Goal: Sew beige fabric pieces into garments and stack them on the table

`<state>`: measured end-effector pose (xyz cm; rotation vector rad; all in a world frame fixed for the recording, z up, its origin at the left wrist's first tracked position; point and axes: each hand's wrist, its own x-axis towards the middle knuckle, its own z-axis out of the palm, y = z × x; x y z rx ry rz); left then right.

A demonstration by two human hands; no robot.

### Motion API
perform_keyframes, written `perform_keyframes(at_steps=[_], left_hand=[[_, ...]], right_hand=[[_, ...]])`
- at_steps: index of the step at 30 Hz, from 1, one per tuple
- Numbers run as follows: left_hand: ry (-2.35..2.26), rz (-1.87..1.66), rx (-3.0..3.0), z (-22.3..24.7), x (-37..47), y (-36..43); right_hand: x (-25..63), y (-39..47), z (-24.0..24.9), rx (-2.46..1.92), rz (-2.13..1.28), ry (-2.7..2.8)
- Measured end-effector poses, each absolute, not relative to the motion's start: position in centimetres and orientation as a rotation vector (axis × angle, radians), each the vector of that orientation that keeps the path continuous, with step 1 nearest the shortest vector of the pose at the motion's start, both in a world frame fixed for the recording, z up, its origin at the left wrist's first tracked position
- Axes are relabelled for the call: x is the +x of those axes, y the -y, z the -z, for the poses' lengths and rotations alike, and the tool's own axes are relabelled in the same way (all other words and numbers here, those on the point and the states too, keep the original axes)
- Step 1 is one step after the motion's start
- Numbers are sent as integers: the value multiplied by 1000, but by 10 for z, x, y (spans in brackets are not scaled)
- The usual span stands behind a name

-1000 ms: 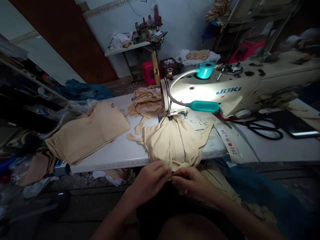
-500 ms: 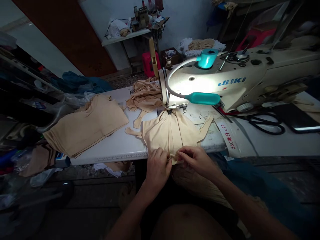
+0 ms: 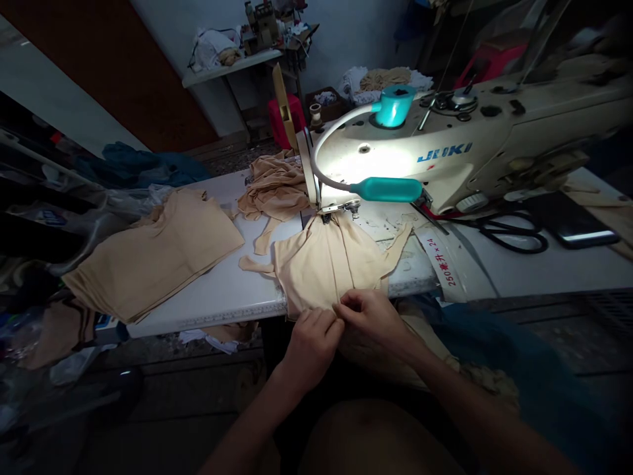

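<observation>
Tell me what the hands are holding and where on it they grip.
Both the left hand and the right hand pinch the beige fabric piece at its near edge, at the table's front, under the sewing machine.

Black scissors (image 3: 514,232) and a dark phone (image 3: 568,229) lie beside folded beige fabric (image 3: 153,254).

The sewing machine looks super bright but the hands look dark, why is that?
In the head view, the teal lamp throws glare on the sewing machine and lights the beige fabric; the left hand and right hand sit at the table edge in shadow, and the picture's corners are dim and curved.
</observation>
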<state>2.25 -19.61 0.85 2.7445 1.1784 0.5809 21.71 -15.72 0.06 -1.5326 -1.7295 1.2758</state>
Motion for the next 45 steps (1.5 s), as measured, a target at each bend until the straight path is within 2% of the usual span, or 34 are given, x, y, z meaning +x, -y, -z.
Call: perform_keyframes(at_steps=[8, 17, 26, 29, 36, 40, 45], left_hand=[[-1067, -868, 2492, -18, 4, 156], [-1093, -694, 2661, 5, -2, 147], [-1095, -508, 2812, 4, -1, 146], [-1093, -510, 2844, 4, -1, 148], [-1070, -531, 2903, 5, -1, 148], [-1085, -554, 2908, 4, 1, 150], [-1062, -684, 2756, -1, 0, 139]], right_hand=[[216, 160, 3, -1530, -1320, 1742], [216, 164, 3, -1523, -1291, 1809], [217, 161, 8, -1560, -1229, 1911], [223, 167, 3, -1566, -1086, 1997], [247, 150, -9, -1206, -356, 2308], [260, 136, 1, -923, -235, 2498], [274, 131, 7, -798, -149, 2719]])
